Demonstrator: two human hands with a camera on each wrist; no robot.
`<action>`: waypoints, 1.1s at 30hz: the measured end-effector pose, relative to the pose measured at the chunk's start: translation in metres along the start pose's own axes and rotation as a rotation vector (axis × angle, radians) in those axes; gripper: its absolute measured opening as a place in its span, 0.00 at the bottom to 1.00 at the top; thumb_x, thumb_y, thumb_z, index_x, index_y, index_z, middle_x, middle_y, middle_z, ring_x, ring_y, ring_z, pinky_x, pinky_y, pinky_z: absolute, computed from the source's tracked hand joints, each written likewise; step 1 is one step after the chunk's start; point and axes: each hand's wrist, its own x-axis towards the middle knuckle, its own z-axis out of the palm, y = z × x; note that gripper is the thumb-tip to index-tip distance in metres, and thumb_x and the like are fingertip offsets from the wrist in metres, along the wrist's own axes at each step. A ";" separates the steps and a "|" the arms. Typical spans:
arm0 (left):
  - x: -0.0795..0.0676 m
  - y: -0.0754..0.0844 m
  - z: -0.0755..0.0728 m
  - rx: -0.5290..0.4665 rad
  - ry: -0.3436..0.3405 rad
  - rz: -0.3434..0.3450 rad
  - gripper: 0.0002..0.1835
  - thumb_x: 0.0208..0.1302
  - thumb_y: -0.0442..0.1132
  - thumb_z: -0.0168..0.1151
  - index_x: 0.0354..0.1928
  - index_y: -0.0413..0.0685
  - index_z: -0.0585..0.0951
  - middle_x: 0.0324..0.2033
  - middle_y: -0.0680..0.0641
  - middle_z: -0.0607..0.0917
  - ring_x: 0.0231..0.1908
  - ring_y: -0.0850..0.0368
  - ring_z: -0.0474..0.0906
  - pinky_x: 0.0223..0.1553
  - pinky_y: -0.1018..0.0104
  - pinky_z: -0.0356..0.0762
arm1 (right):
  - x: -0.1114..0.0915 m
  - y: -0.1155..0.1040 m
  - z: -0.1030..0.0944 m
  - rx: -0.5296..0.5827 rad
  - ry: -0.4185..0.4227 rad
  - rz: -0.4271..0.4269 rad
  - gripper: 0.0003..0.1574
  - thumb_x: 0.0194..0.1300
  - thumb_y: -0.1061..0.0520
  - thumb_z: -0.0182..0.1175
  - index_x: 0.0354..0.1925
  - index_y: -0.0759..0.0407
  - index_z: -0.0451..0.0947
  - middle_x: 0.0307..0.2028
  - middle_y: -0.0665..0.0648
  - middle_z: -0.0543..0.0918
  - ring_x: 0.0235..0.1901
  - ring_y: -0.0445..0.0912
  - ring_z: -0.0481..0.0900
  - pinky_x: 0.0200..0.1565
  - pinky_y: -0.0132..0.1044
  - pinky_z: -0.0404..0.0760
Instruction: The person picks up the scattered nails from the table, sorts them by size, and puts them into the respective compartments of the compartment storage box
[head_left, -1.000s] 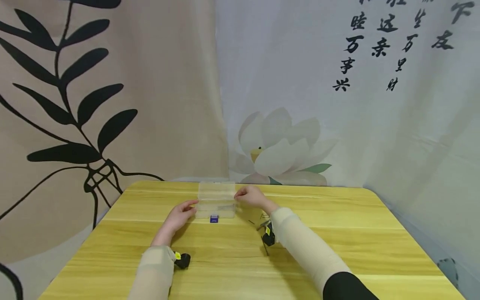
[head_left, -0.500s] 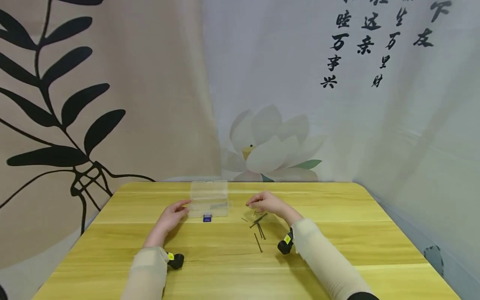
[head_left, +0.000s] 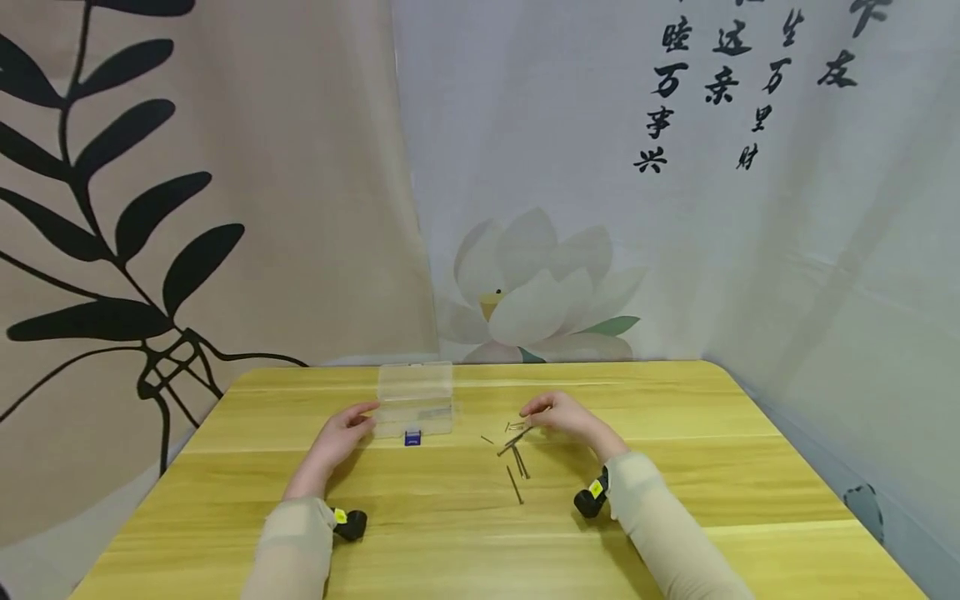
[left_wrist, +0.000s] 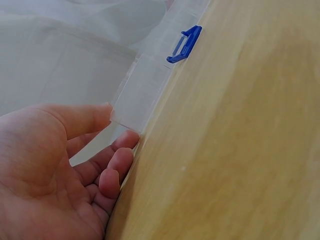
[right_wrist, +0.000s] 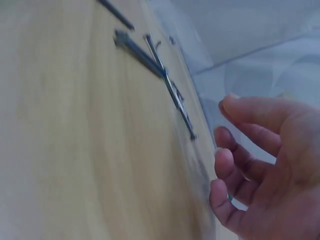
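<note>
Hard to make out through the wall of an open clear box (head_left: 397, 419) with a blue latch (head_left: 412, 438), on the far part of the yellowish, wood-grained table (head_left: 420, 542): a thin greyish content (head_left: 435, 414); at the left end of the box, the left hand (head_left: 340, 435), in contact by thumb (left_wrist: 87, 119) and loosely bent fingers (left_wrist: 120, 161), index partly hidden in the left wrist view. Just beside scattered nails (head_left: 516, 442), one cut off by the top edge of the right wrist view, the right hand (head_left: 564, 417), fingers slightly apart. Behind, a pale backdrop (head_left: 322, 208) with lotus (head_left: 540, 308), dark leaves (head_left: 97, 320) and cropped black characters (head_left: 670, 75)
</note>
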 end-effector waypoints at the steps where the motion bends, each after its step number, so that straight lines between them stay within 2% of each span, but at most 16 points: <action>1: 0.000 -0.001 0.000 -0.002 0.000 0.000 0.22 0.73 0.35 0.52 0.66 0.38 0.71 0.54 0.32 0.76 0.55 0.39 0.71 0.55 0.46 0.68 | 0.001 0.003 -0.002 -0.004 0.006 0.012 0.14 0.66 0.61 0.60 0.47 0.67 0.82 0.47 0.60 0.82 0.38 0.46 0.77 0.39 0.41 0.77; 7: 0.001 -0.002 0.002 -0.010 0.001 -0.003 0.22 0.73 0.35 0.52 0.66 0.38 0.71 0.54 0.33 0.76 0.54 0.39 0.71 0.54 0.46 0.68 | 0.003 0.015 -0.011 0.003 0.011 0.083 0.15 0.64 0.61 0.62 0.48 0.66 0.83 0.44 0.57 0.84 0.26 0.42 0.69 0.29 0.34 0.70; 11: 0.001 -0.001 0.002 -0.002 0.005 -0.006 0.22 0.73 0.36 0.52 0.66 0.39 0.71 0.54 0.33 0.76 0.54 0.40 0.71 0.54 0.46 0.68 | 0.002 0.016 -0.012 -0.004 -0.018 0.079 0.16 0.62 0.62 0.64 0.48 0.66 0.83 0.45 0.58 0.84 0.24 0.41 0.66 0.28 0.33 0.68; 17: 0.000 0.000 0.001 -0.003 0.011 -0.007 0.22 0.73 0.36 0.53 0.66 0.38 0.71 0.53 0.34 0.77 0.52 0.41 0.72 0.50 0.52 0.70 | 0.004 0.014 -0.010 -0.027 -0.037 0.094 0.15 0.61 0.63 0.65 0.47 0.65 0.84 0.47 0.58 0.84 0.34 0.42 0.74 0.33 0.35 0.73; 20: 0.001 0.000 0.001 -0.007 0.013 -0.005 0.22 0.73 0.36 0.53 0.66 0.38 0.71 0.52 0.34 0.77 0.51 0.42 0.72 0.49 0.54 0.71 | 0.007 0.012 -0.008 -0.034 -0.020 0.102 0.13 0.59 0.64 0.66 0.45 0.64 0.85 0.45 0.58 0.85 0.42 0.44 0.78 0.42 0.38 0.76; 23: 0.001 0.001 0.001 -0.002 0.023 -0.002 0.22 0.73 0.36 0.53 0.66 0.39 0.72 0.52 0.35 0.78 0.51 0.42 0.72 0.50 0.52 0.70 | 0.008 0.012 -0.007 -0.042 0.006 0.109 0.11 0.58 0.65 0.67 0.42 0.62 0.87 0.42 0.56 0.86 0.49 0.49 0.79 0.53 0.45 0.75; 27: 0.001 0.001 0.001 0.008 0.014 0.000 0.22 0.73 0.36 0.52 0.66 0.38 0.71 0.52 0.34 0.78 0.51 0.42 0.72 0.51 0.49 0.70 | 0.008 0.013 -0.005 -0.059 0.033 0.121 0.10 0.56 0.65 0.69 0.39 0.61 0.88 0.40 0.55 0.87 0.51 0.53 0.79 0.57 0.51 0.71; 33: -0.002 -0.002 0.002 -0.010 0.009 -0.015 0.22 0.73 0.36 0.52 0.66 0.39 0.71 0.53 0.34 0.77 0.52 0.42 0.72 0.52 0.49 0.70 | 0.006 0.013 0.003 -0.058 0.079 0.127 0.09 0.54 0.65 0.69 0.37 0.61 0.88 0.39 0.55 0.87 0.50 0.53 0.79 0.56 0.51 0.71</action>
